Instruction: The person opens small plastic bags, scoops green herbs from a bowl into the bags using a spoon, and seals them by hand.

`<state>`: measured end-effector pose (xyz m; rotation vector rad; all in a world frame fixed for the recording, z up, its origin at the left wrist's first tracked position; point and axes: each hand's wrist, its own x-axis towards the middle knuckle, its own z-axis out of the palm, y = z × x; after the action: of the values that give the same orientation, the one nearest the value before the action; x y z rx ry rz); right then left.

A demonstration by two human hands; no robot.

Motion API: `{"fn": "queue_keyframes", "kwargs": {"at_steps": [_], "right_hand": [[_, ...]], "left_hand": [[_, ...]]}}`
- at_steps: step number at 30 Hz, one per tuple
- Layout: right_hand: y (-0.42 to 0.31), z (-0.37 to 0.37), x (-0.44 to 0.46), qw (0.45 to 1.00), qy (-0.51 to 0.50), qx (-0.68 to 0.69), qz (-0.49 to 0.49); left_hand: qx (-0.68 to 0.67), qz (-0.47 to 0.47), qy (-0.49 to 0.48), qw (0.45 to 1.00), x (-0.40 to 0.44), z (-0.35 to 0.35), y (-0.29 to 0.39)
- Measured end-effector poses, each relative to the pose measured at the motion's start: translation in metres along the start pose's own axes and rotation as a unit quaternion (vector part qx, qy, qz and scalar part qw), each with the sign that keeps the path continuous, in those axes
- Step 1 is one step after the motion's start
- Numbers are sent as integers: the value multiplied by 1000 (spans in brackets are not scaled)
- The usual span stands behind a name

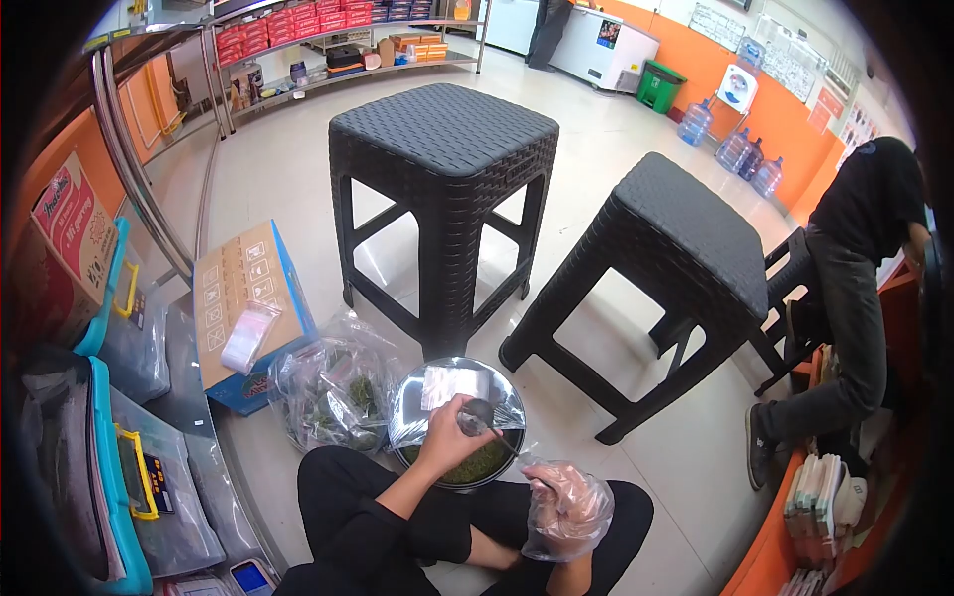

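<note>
Seated person, legs folded; round basin (484,465) on floor just in front, shredded green material (465,469) inside. Left hand (452,435) over basin, fingers curled round something small and clear, exact form unclear. Dark spoon (478,410) with its round head at those fingers, handle slanting toward right hand (564,505). Right hand, in clear plastic, sits right of basin, closed around handle end. Clear packets (455,383) lie at basin's far side. Big clear bag (338,395) of green-filled packets left of basin; black stool (443,129) beyond basin.
</note>
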<state>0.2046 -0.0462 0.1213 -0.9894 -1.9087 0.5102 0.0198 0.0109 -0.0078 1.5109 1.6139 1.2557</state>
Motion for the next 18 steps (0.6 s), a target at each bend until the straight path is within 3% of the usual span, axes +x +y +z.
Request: {"fn": "queue_keyframes", "kwargs": {"at_steps": [4, 7, 9, 12, 13, 15, 18], "right_hand": [[-6, -2, 2, 999, -23, -17, -20], [1, 0, 2, 998, 62, -5, 4], [1, 0, -3, 982, 129, 76, 113], [7, -2, -1, 950, 212, 134, 185], [10, -3, 0, 938, 238, 151, 201], [12, -5, 4, 912, 282, 186, 234], [26, -3, 3, 925, 218, 129, 283]], "left_hand": [[15, -15, 11, 1000, -1, 0, -1], [-1, -46, 14, 999, -2, -2, 3], [14, -36, 27, 999, -2, -4, 6], [166, 89, 67, 980, 3, -24, 16], [155, 101, 95, 978, 5, -26, 13], [14, 34, 92, 995, 7, -26, 2], [-171, -63, 66, 981, 5, -22, -9]]}}
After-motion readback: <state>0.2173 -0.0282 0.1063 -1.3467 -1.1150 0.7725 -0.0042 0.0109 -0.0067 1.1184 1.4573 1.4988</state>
